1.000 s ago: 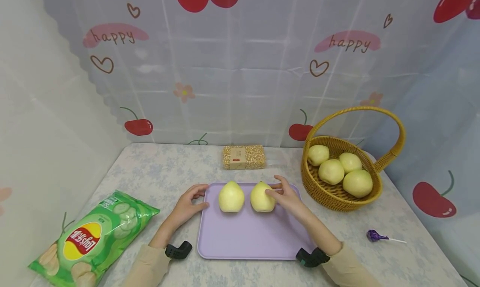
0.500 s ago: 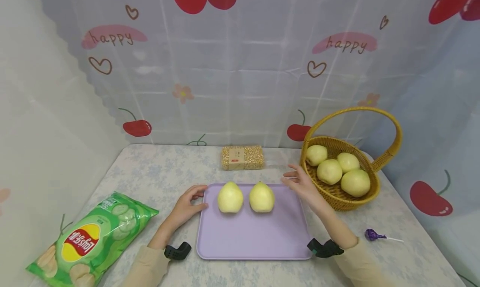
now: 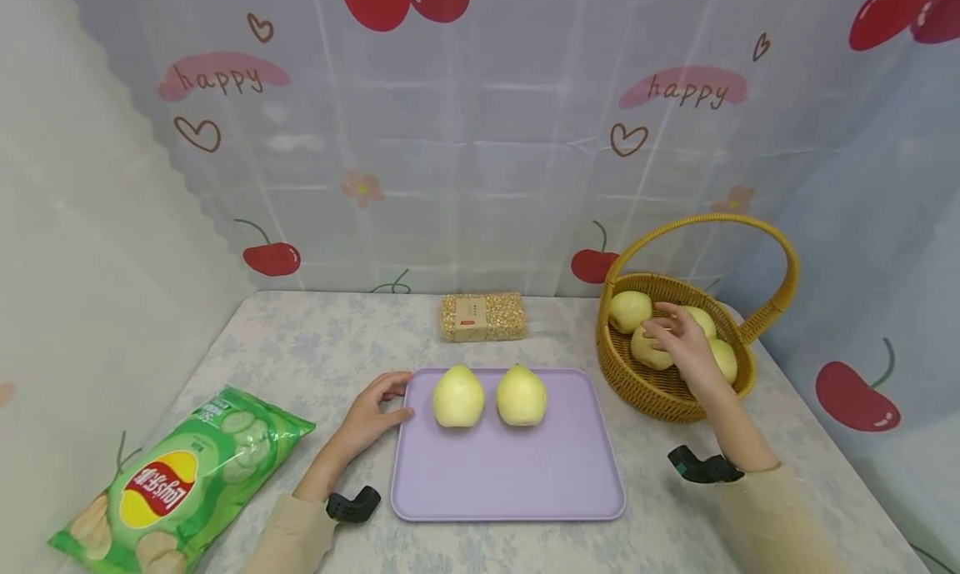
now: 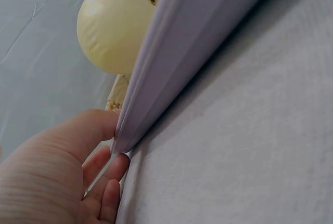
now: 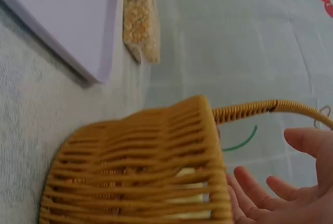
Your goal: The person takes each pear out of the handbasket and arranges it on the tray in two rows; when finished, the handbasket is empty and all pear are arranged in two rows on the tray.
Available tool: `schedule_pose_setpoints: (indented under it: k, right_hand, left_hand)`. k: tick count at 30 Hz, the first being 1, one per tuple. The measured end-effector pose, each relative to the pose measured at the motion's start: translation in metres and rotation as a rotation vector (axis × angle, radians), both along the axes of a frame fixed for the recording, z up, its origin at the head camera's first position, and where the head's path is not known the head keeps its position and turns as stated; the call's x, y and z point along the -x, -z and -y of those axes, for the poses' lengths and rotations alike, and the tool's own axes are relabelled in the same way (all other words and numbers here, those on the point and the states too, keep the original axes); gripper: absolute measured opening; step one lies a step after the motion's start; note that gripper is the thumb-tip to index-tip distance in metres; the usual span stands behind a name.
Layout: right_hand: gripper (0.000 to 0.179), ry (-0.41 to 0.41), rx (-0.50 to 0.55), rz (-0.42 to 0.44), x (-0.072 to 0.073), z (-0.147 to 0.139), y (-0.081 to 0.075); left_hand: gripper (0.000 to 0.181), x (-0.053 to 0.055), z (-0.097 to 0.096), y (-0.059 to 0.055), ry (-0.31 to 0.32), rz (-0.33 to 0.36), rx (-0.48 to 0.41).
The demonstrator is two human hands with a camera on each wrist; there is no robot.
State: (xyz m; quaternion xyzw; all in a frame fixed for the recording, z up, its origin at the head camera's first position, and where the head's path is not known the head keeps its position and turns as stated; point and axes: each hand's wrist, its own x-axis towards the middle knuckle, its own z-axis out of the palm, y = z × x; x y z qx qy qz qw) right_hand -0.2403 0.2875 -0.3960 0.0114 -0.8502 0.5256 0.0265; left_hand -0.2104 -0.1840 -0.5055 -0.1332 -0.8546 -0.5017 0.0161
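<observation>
I see left hand touching tray, fingers loose; right hand over pears in basket, fingers parted, contact unclear.

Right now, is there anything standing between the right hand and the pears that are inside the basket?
Nothing visible does. In the head view, the right hand is over the open basket, right by the pears. The handle arches apart from the hand. Whether it touches a pear is unclear.

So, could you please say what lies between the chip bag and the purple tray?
The head view shows the left hand, forearm and black wrist device between the chip bag and purple tray.
</observation>
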Motion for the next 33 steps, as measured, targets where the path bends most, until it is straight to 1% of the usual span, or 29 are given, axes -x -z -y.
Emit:
schedule_pose_setpoints:
  k: [1, 3, 8, 14, 19, 22, 26, 31, 33]
  right_hand:
    - [0.069, 0.017, 0.005, 0.0, 0.002, -0.005, 0.001]
    - [0.07, 0.048, 0.027, 0.001, 0.005, -0.014, 0.004]
    - [0.068, 0.109, 0.053, -0.018, 0.009, -0.026, 0.011]
    - [0.07, 0.141, 0.0, -0.045, 0.011, -0.028, 0.012]
    - [0.072, 0.17, -0.051, -0.026, 0.013, -0.027, 0.011]
    - [0.072, 0.196, -0.061, -0.01, 0.014, -0.027, 0.011]
    - [0.072, 0.203, -0.057, -0.002, 0.016, -0.028, 0.013]
    - [0.072, 0.19, -0.057, 0.001, 0.017, -0.03, 0.016]
    - [0.072, 0.185, -0.058, 0.0, 0.018, -0.03, 0.017]
  left_hand:
    - [0.053, 0.002, 0.001, 0.004, -0.001, 0.004, -0.001]
    - [0.053, 0.004, 0.003, 0.008, 0.002, 0.002, -0.002]
    - [0.053, 0.005, 0.006, 0.012, 0.011, -0.003, -0.016]
    - [0.053, 0.006, 0.005, 0.012, 0.005, 0.006, -0.004]
    - [0.053, 0.007, 0.004, 0.012, 0.008, -0.006, -0.007]
    - [0.053, 0.007, 0.004, 0.012, 0.006, -0.006, -0.003]
    - [0.053, 0.006, 0.004, 0.01, 0.0, 0.013, -0.005]
    - [0.052, 0.005, 0.004, 0.009, -0.007, 0.039, -0.02]
    - [0.052, 0.005, 0.004, 0.009, -0.009, 0.04, -0.022]
